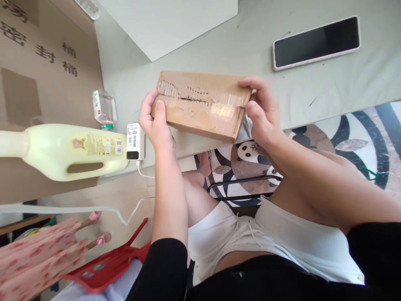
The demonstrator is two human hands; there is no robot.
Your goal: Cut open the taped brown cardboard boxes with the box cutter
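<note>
A small brown cardboard box (200,113) is held up between both hands over the near edge of the table. Its facing side has a seam across the middle, with torn patches that bare the corrugation and a strip of clear tape near the right end. My left hand (158,121) grips the left end, thumb on the facing side. My right hand (263,108) grips the right end, fingers along the upper corner and thumb at the side edge. The box's underside and contents are hidden.
A phone (316,42) lies at the table's right. On the left stand a pale yellow jug (53,146), a white power bank (135,142) with a cable, a clear bottle (105,106) and a large carton (46,83). Another person's legs (46,255) show lower left, near a red chair (109,267).
</note>
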